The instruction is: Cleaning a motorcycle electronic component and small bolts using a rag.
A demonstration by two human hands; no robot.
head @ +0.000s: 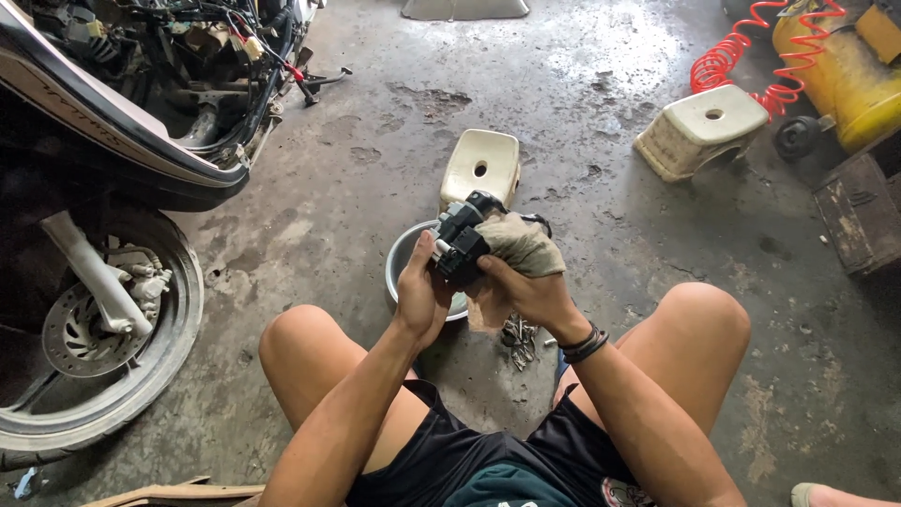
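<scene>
Centre of frame: the left hand (422,296) was wrapped around a black motor part (460,244), fingers closed on its lower side, holding it up above a metal bowl (399,268) on the concrete floor (582,113), probably so that any drips or grit would fall into the bowl. The right hand (521,291) was closed on a dirty rag (521,246), pressing it against the right side of the part; the cloth was bunched over the fingers, likely to give a wiping pad. One dark wristband sat on the right wrist. Just below the hands, between the knees, lay one small heap of metal bits (518,340), too small to count, kept within easy reach. Two pale plastic stools were counted: one (481,164) just beyond the bowl, upright, and one (699,130) at upper right, tipped on its side. At far upper right stood one yellow air tank (845,89) with a red coiled hose (727,56). At left, one motorbike with its panels off showed exposed wiring (206,38) and one front wheel (94,338) with a brake disc. The person sat low, both bare knees spread to frame the work.
</scene>
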